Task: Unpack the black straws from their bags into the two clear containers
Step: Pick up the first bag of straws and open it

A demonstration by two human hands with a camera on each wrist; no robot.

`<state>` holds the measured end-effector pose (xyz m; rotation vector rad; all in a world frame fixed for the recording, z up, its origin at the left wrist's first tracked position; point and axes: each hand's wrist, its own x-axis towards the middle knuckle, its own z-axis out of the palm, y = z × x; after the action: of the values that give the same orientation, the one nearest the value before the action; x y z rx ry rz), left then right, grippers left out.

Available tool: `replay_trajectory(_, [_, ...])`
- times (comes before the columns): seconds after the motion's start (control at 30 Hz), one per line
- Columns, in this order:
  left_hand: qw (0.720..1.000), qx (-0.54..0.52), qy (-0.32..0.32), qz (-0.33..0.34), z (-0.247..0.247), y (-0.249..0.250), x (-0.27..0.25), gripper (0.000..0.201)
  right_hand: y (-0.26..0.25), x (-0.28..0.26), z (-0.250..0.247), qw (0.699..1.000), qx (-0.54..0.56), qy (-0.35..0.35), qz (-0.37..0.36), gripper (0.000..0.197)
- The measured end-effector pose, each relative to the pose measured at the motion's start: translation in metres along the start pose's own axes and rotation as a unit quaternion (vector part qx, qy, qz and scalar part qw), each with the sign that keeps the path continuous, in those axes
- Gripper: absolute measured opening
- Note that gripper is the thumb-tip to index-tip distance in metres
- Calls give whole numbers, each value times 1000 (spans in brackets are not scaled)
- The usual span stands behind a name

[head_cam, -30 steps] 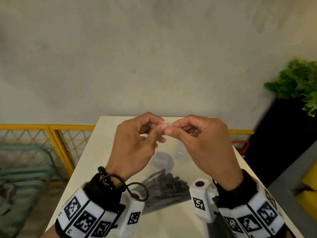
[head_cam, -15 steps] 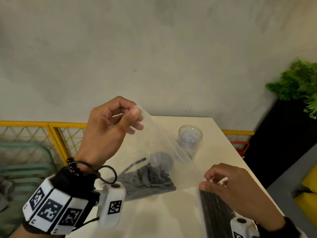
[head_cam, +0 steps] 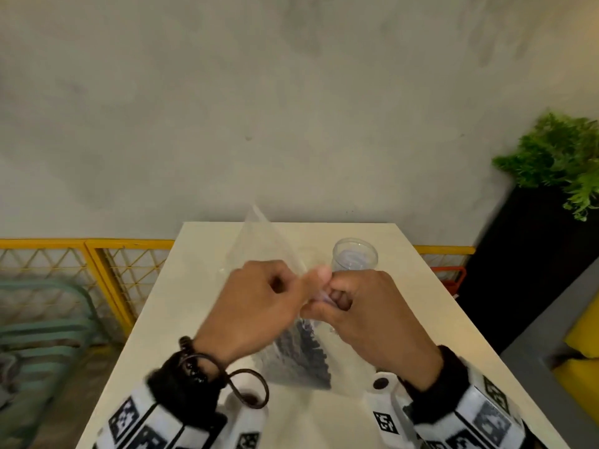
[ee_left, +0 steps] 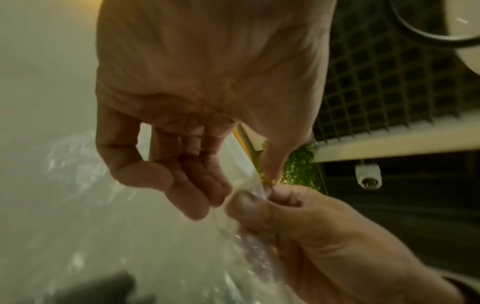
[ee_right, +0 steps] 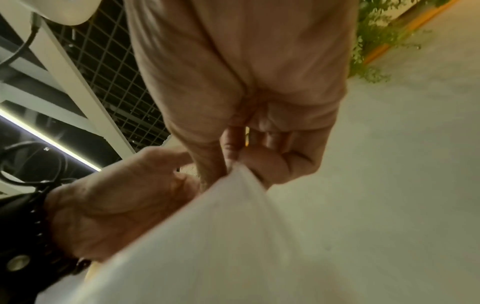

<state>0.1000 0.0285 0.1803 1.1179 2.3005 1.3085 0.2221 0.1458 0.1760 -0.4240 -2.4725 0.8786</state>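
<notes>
A clear plastic bag [head_cam: 259,241] with a heap of black straws [head_cam: 303,354] at its bottom hangs between my hands, its lower end near the white table. My left hand [head_cam: 309,283] and right hand [head_cam: 325,301] meet at the bag's top edge, and each pinches the film between thumb and fingers. The left wrist view shows the left fingers [ee_left: 200,197] and the right hand [ee_left: 285,214] on the crumpled edge of the bag [ee_left: 246,185]. In the right wrist view the bag [ee_right: 233,226] runs down from the right hand's pinch [ee_right: 233,162]. One clear container [head_cam: 355,259] stands upright behind my right hand.
The white table [head_cam: 194,286] ends at a grey wall. A yellow mesh fence [head_cam: 97,270] and a teal metal frame [head_cam: 42,319] stand to the left. At the right is a green plant [head_cam: 557,157] in a black planter.
Half a second ago my left hand held the bag up alone while the right was low at the table's right. The right hand has come back, and both now pinch the bag's top together.
</notes>
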Motion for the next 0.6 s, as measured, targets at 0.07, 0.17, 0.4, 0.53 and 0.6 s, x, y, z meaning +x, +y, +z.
replay_trajectory(0.07, [997,-68,-32,7,8,-10,4,48,-1,2,2,1000,6,-23,-2,30])
replay_trajectory(0.17, [985,-167,-29,-15,4,-16,9,30,0,5,-3,996,59,-63,20,24])
replay_trajectory(0.4, [960,-273,-58,-20,2,-14,9,27,6,8,-7,973,174,-133,69,21])
replay_trajectory(0.53, [954,-296,-32,-37,-14,-15,10,33,28,10,-18,989,112,-45,89,26])
replay_trajectory(0.6, [954,-295,-9,-57,-26,-21,13,46,39,7,-26,995,11,16,95,27])
